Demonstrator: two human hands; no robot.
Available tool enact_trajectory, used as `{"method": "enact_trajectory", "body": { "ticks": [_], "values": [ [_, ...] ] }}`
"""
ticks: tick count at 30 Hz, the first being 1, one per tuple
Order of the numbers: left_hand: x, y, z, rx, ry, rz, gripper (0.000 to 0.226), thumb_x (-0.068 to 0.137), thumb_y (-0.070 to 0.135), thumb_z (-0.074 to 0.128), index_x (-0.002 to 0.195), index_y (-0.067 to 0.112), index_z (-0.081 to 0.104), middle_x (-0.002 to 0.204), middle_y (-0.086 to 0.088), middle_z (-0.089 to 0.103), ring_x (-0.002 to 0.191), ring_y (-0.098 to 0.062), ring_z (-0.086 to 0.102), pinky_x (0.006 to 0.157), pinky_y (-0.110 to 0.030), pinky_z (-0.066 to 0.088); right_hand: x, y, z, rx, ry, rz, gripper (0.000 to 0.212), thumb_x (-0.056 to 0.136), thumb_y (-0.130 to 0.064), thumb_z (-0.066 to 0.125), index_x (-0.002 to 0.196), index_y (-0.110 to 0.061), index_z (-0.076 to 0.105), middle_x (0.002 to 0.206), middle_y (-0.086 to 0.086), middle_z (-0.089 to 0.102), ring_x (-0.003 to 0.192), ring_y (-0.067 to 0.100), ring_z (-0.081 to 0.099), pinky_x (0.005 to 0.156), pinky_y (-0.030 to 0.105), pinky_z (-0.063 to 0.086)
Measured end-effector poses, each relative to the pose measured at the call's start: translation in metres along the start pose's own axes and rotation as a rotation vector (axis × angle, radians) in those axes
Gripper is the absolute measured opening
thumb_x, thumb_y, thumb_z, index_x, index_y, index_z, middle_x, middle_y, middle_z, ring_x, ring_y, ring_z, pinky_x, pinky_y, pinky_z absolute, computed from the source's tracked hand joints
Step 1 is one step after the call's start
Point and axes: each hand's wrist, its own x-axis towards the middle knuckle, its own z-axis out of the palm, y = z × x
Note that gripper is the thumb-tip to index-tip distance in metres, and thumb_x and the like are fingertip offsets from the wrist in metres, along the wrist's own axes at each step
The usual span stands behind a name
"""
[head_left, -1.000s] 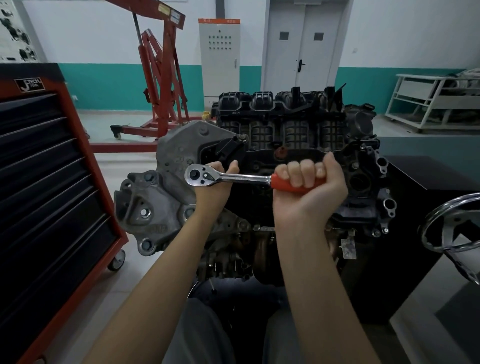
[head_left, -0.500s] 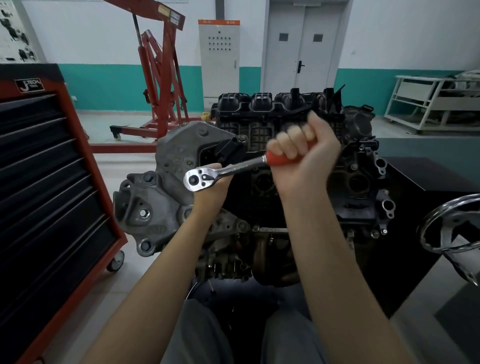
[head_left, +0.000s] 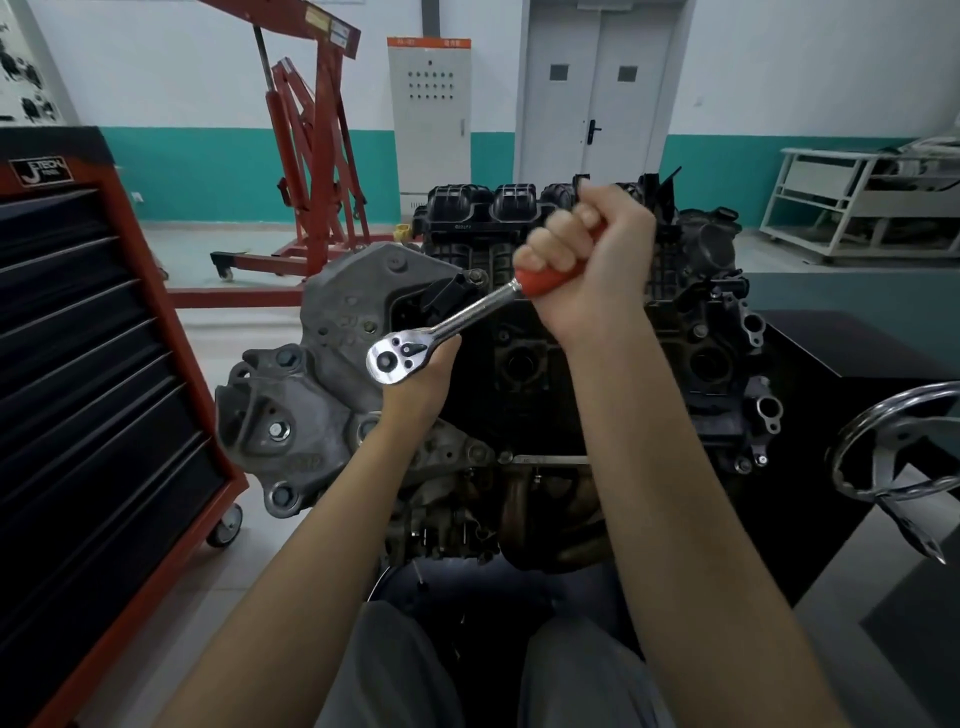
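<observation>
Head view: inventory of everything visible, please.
ratchet wrench: 1, chrome, red handle, centre
engine: 1, grey and black, centre
tool cabinet: 1, red and black, left
engine hoist: 1, red, back left
control cabinet: 1, white, orange top, back wall
double door: 1, grey, back centre
handwheel: 1, chrome, right
rack: 1, white, back right
left grip: 1, bare, holds wrench head from behind
right grip: 1, bare, wraps red handle

Red-handled chrome ratchet (head_left: 441, 325), grey engine (head_left: 332, 332)
</observation>
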Motion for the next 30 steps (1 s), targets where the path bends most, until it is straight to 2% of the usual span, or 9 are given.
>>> {"method": "enact_trajectory", "body": {
  "ticks": [2,5,9,12,16,18,21,25,30],
  "values": [
    [0.001,0.0,-0.002,0.003,-0.034,-0.013,0.034,0.079,0.031,0.055,0.054,0.02,0.035,0.043,0.016,0.036,0.042,-0.001,0.035,0.045,-0.011,0.031,0.013,0.0,0.012,-0.071,-0.038,0.075,0.044,0.091,-0.009,0.044,0.049,-0.017,0.036,0.038,-0.006,0.028,0.033,0.009,0.025,0.038,0.018,0.03],
    [0.001,-0.001,-0.002,-0.013,-0.029,-0.033,0.033,0.079,0.031,0.055,0.056,0.017,0.037,0.043,0.016,0.037,0.042,0.0,0.036,0.046,-0.01,0.032,0.015,0.003,0.017,-0.075,-0.033,0.099,0.044,0.093,-0.01,0.044,0.05,-0.016,0.036,0.039,-0.006,0.028,0.033,0.009,0.024,0.038,0.018,0.028],
    [0.002,-0.002,0.002,-0.096,0.082,-0.046,0.042,0.09,0.008,0.062,0.056,0.022,0.04,0.044,0.017,0.041,0.043,0.0,0.037,0.05,-0.016,0.033,-0.022,0.016,-0.009,0.101,0.088,-0.107,0.042,0.094,-0.013,0.045,0.053,-0.018,0.038,0.041,-0.006,0.029,0.036,0.01,0.024,0.04,0.018,0.03],
    [-0.001,0.003,0.002,-0.086,0.029,0.069,0.048,0.091,0.003,0.06,0.054,0.015,0.033,0.046,0.009,0.031,0.044,-0.004,0.027,0.047,-0.017,0.024,-0.069,0.038,-0.034,0.233,0.149,-0.238,0.044,0.096,-0.018,0.042,0.052,-0.021,0.039,0.044,-0.006,0.031,0.04,0.011,0.029,0.047,0.021,0.039],
    [-0.004,0.01,0.002,-0.134,0.006,0.078,0.046,0.092,0.0,0.058,0.051,0.003,0.037,0.05,0.0,0.025,0.045,-0.011,0.021,0.047,-0.025,0.017,-0.091,0.051,-0.044,0.277,0.14,-0.288,0.044,0.097,-0.019,0.039,0.053,-0.019,0.038,0.044,-0.005,0.033,0.042,0.012,0.033,0.053,0.024,0.045],
    [-0.002,0.009,0.002,-0.102,0.002,0.074,0.049,0.092,0.0,0.057,0.049,0.003,0.035,0.045,0.002,0.025,0.042,-0.006,0.02,0.045,-0.021,0.016,-0.078,0.041,-0.042,0.244,0.121,-0.27,0.045,0.097,-0.017,0.038,0.052,-0.02,0.036,0.043,-0.005,0.031,0.041,0.012,0.03,0.049,0.023,0.041],
    [0.001,0.004,0.004,-0.054,0.02,0.039,0.047,0.091,0.003,0.06,0.051,0.011,0.036,0.041,0.016,0.031,0.038,-0.002,0.028,0.044,-0.014,0.024,-0.044,0.019,-0.03,0.151,0.064,-0.184,0.045,0.095,-0.014,0.04,0.05,-0.02,0.036,0.041,-0.006,0.028,0.038,0.011,0.025,0.045,0.021,0.034],
    [0.001,-0.001,0.004,-0.063,0.034,-0.073,0.043,0.082,0.022,0.064,0.046,0.029,0.043,0.043,0.017,0.04,0.047,-0.002,0.037,0.052,-0.018,0.034,-0.004,0.001,-0.006,-0.001,0.0,-0.015,0.046,0.092,-0.01,0.043,0.047,-0.018,0.038,0.039,-0.005,0.028,0.035,0.01,0.025,0.04,0.018,0.032],
    [0.0,0.002,0.0,-0.044,-0.031,-0.03,0.037,0.077,0.028,0.059,0.049,0.028,0.034,0.043,0.016,0.034,0.042,-0.002,0.031,0.044,-0.013,0.028,0.008,0.001,0.006,-0.043,0.003,0.065,0.04,0.092,-0.01,0.044,0.053,-0.016,0.035,0.04,-0.005,0.028,0.035,0.01,0.025,0.04,0.019,0.032]
  ]
}}
